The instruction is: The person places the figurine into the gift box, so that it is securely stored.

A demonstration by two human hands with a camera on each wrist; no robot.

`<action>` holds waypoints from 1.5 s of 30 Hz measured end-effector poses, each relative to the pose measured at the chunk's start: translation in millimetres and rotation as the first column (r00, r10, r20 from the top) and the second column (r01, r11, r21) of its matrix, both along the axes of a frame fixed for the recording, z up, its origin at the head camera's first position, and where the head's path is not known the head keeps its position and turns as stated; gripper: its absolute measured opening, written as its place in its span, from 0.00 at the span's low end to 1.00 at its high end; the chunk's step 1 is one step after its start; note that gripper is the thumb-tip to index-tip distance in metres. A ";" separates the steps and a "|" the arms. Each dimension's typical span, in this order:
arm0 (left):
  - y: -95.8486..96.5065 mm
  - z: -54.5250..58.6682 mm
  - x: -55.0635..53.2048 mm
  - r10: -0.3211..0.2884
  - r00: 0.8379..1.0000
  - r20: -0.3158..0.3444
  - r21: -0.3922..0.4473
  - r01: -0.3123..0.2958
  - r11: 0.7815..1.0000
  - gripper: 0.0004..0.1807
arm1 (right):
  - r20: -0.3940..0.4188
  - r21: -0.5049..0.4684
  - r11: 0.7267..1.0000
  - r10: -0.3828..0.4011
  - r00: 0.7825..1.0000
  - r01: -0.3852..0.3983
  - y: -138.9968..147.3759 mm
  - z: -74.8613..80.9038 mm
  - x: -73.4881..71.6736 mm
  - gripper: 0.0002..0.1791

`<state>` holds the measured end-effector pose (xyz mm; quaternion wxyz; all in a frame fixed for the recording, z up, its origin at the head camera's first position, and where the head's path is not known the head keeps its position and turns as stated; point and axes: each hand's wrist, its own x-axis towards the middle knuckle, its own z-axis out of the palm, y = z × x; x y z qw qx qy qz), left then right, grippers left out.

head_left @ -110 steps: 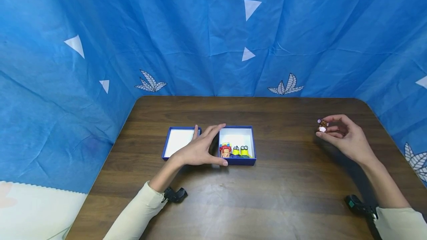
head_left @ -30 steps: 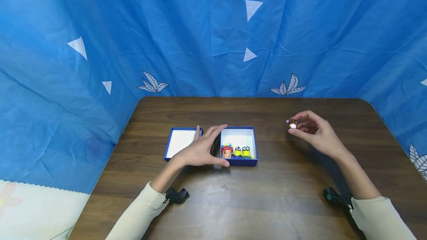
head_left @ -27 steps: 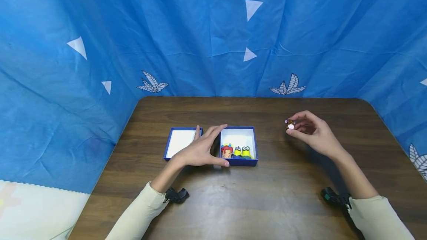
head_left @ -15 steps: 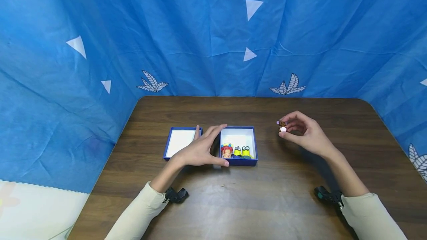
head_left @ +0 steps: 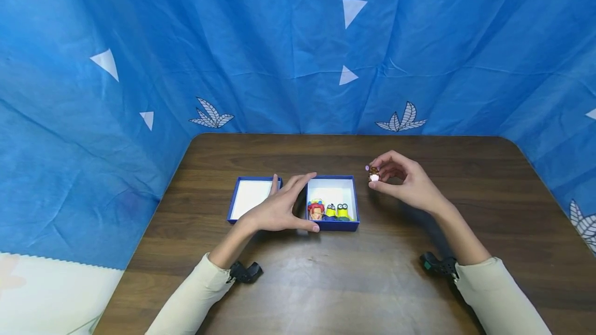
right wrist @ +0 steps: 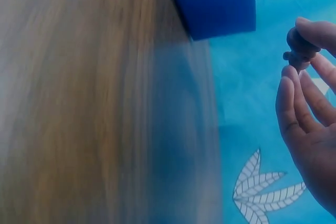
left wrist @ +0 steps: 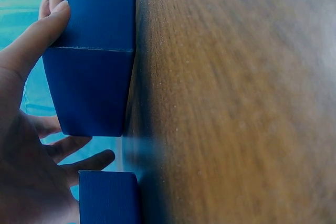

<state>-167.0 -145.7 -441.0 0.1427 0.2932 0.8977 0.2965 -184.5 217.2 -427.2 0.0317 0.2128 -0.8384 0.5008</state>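
My left hand [head_left: 274, 213] spans the left side of a shallow blue box [head_left: 335, 226] with a white inside, gripping it with the thumb at the front wall and the fingers at the back corner. Inside, along the front, are a red-and-yellow figurine [head_left: 315, 211] and two yellow goggle-eyed minion figurines [head_left: 330, 212]. To the right of the box my right hand [head_left: 410, 184] pinches a small brown figurine [head_left: 374, 174] with a white belly and purplish ear between thumb and fingertips. In the right wrist view this figurine [right wrist: 301, 45] appears dark, held above the table.
A blue-edged lid [head_left: 247, 198] with a white inside lies left of the box, partly behind the left hand. Both are on a brown wooden table [head_left: 363, 278]. A blue patterned curtain [head_left: 261, 40] hangs behind and at the sides.
My right hand has carried the brown figurine leftward across the table, from the far right to just beside the box. The left hand and the box have stayed in place.
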 end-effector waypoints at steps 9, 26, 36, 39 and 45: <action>0.4 0.5 0.1 0.005 1.000 -0.015 -0.021 -0.005 1.000 0.69 | -0.004 0.007 0.999 0.033 0.999 -0.033 -21.3 0.6 -1.3 0.21; 0.0 0.4 -0.6 0.014 1.000 0.000 -0.015 -0.014 1.000 0.69 | -0.035 0.070 0.992 0.109 0.993 -0.107 -56.0 -5.1 -3.5 0.22; 0.8 1.2 -1.0 0.005 1.000 0.017 -0.004 -0.005 1.000 0.69 | -0.011 0.098 0.989 0.114 0.993 -0.112 -68.2 -15.7 -4.8 0.18; 1.3 1.4 -1.0 0.002 1.000 0.018 -0.006 -0.002 1.000 0.69 | -0.012 0.126 0.988 0.091 0.996 -0.088 -69.9 -15.8 -3.0 0.18; 0.2 1.1 -0.6 0.005 1.000 0.010 -0.019 -0.005 1.000 0.69 | -0.025 0.201 0.979 0.043 0.999 -0.037 -76.0 -15.3 0.7 0.18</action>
